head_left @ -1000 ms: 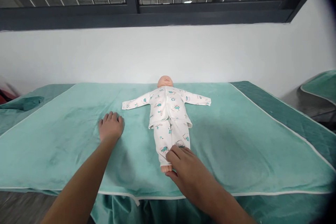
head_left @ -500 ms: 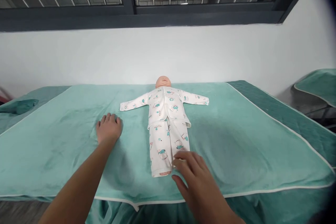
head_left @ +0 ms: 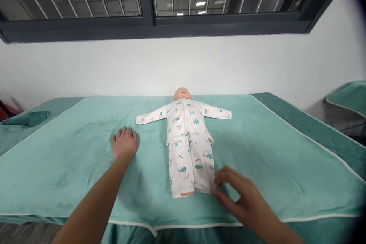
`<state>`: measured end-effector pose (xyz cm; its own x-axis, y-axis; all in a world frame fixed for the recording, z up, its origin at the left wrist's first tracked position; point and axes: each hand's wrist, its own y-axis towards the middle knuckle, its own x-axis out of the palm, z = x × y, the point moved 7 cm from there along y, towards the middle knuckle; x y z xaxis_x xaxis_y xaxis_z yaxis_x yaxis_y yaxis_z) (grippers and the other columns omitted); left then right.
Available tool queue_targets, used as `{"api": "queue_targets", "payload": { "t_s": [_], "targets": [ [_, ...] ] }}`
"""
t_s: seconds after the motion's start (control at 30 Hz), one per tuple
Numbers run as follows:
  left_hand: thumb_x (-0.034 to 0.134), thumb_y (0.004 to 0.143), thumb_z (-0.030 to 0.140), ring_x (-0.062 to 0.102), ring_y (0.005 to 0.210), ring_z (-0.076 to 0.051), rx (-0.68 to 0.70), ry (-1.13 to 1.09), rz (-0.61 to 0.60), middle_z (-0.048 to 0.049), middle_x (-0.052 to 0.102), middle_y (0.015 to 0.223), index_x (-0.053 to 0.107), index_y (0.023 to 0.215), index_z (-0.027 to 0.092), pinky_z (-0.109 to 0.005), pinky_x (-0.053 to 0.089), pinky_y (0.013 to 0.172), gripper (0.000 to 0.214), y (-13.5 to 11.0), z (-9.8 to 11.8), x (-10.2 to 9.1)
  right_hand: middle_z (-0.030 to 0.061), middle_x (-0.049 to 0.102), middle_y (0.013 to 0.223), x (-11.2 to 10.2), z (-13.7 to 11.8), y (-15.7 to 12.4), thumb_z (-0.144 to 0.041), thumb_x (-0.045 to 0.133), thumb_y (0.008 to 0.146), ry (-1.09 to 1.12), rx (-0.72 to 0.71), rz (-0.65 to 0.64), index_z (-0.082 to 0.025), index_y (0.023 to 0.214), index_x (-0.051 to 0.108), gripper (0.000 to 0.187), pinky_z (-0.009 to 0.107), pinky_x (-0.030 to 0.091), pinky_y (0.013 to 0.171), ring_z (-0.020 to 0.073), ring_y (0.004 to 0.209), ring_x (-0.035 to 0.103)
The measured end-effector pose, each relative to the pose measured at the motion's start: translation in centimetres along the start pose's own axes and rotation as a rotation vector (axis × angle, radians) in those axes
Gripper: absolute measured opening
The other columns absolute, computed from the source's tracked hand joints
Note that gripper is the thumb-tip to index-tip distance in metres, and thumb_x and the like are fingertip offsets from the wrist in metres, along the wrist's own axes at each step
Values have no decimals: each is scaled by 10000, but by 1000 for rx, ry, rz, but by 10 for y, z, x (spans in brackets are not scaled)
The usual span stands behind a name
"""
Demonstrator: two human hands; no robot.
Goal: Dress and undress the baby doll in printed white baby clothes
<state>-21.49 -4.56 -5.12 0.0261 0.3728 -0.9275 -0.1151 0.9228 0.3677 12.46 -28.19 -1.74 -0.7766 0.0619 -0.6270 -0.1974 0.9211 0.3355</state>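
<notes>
A baby doll lies on its back on the green cover, arms stretched out sideways. It wears a white printed top and matching trousers. With thumb and forefinger, my right hand pinches the outer bottom corner of the trouser leg on the right. The toes of a foot show at the cuff of the other leg; no foot is visible at the pinched one. My left hand rests palm down on the cover, left of the doll and below its sleeve, holding nothing.
The green cover with white piping spreads across the bed and hangs over the front edge. Behind it stands a white wall below a dark-framed window with metal bars. A green-covered chair is partly visible at right.
My right hand has moved right, from over the trouser leg to its outer cuff corner, and now pinches it. That leg lies spread further right. My left hand stays on the cover.
</notes>
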Motion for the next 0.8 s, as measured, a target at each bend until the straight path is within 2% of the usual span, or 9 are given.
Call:
{"api": "queue_targets", "payload": {
  "t_s": [0.1,0.2,0.3,0.4,0.5,0.63,0.7,0.8],
  "targets": [
    [261,966,367,357,1402,-303,-5,1,-12,-130,464,1494,564,1312,127,-497,249,1138,519,0,0,-1,31,629,914,-27,38,31,-394,475,974,66,198,134,-234,927,561,188,303,499,769,172,836,603],
    [275,963,355,365,1395,-306,-9,1,-12,-137,470,1487,568,1308,128,-506,252,1132,506,0,-1,1,86,646,1076,-38,89,66,-472,473,944,-79,317,237,-212,1042,567,293,365,510,855,230,979,619],
    [288,962,352,373,1391,-310,-21,-15,-2,-141,475,1482,576,1300,132,-511,256,1130,496,2,-3,3,167,515,1393,-35,133,95,-441,464,933,-440,312,224,-155,1270,521,446,455,391,1065,309,1304,456],
    [303,958,346,364,1397,-335,-28,-60,5,-163,469,1482,575,1302,113,-537,242,1133,497,3,-5,4,160,341,1560,-34,174,109,-523,347,965,-693,397,128,-136,1424,428,606,523,225,1164,315,1448,278],
    [326,951,335,373,1401,-321,-11,-129,-19,-150,481,1477,571,1313,111,-510,250,1149,491,-3,-9,0,129,281,1595,-48,204,111,-595,209,971,-763,485,53,-130,1504,326,718,535,195,1175,282,1478,225],
    [350,940,309,486,1326,-233,10,-170,-16,-97,566,1408,557,1334,131,-357,351,1119,480,-27,-29,-15,107,235,1614,-81,235,99,-620,149,958,-797,560,27,-136,1531,287,762,529,200,1175,270,1490,195],
    [349,943,336,509,1303,-231,12,-190,22,-95,573,1400,551,1338,135,-349,367,1111,487,-43,-51,-22,98,217,1620,-99,250,86,-625,143,953,-808,584,21,-147,1534,288,767,532,198,1173,271,1493,185],
    [345,947,411,518,1294,-258,13,-162,67,-111,589,1377,568,1310,142,-397,371,1113,504,-73,-104,-29,103,219,1618,-128,273,63,-637,127,947,-800,604,29,-164,1540,293,777,537,193,1163,285,1491,190]
  ]
}}
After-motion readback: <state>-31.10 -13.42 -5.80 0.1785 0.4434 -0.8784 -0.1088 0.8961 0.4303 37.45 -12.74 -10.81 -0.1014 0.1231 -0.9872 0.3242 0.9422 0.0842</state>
